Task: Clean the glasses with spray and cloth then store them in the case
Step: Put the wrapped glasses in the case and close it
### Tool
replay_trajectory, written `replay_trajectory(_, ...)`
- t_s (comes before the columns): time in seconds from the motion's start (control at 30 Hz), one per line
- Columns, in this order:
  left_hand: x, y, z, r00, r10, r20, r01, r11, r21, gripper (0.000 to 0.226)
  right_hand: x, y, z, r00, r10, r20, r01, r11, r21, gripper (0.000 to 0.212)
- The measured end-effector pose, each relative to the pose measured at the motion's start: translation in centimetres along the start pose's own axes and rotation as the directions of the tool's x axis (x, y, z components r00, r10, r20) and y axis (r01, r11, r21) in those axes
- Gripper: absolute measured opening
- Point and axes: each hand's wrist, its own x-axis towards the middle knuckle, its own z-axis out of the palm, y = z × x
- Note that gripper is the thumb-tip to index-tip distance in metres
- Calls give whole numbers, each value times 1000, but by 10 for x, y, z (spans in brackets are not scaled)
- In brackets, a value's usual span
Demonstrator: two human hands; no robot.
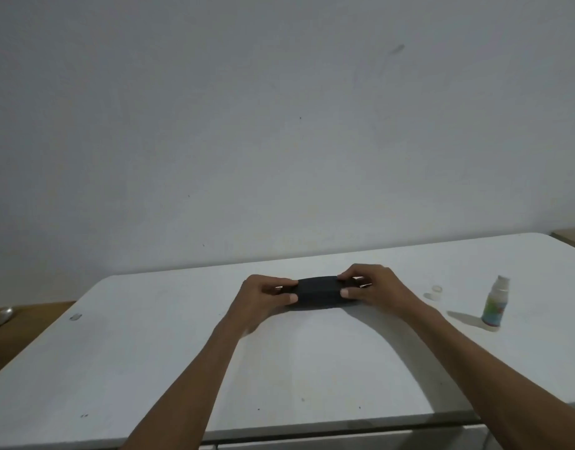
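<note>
A black glasses case lies closed on the white table, near its far edge. My left hand grips the case's left end, thumb in front and fingers on top. My right hand holds the right end the same way. A small spray bottle with a white top and a colourful label stands upright to the right, apart from my hands. Its clear cap lies on the table between the case and the bottle. Neither glasses nor cloth can be seen.
A plain grey-white wall rises behind the table. A small grey mark sits near the table's left edge. Brown floor and a metallic object show at the far left.
</note>
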Motion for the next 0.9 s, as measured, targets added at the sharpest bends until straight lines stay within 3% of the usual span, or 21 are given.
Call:
replay_trajectory(0.23, -14, -7, 8, 988, 143, -50, -126, 959, 252, 49, -16, 3, 10, 997, -79, -10, 77, 985, -157, 34)
replay_trajectory(0.37, -14, -12, 10, 983, 173, -63, -151, 953, 261, 53, -20, 2, 17, 992, -122, -31, 110, 963, -248, 55)
replay_trajectory(0.63, 6, -13, 7, 971, 211, -109, -173, 943, 283, 46, -4, 2, 17, 985, -120, -121, 89, 968, -235, 51)
replay_trajectory(0.8, 48, -11, 1, 976, 167, -140, -140, 973, 185, 41, 40, 0, 12, 984, -114, -135, 79, 968, -240, 45)
replay_trajectory(0.9, 73, -14, 0, 969, 202, -143, -164, 957, 240, 42, 65, 6, 11, 986, -100, -134, 64, 966, -249, 43)
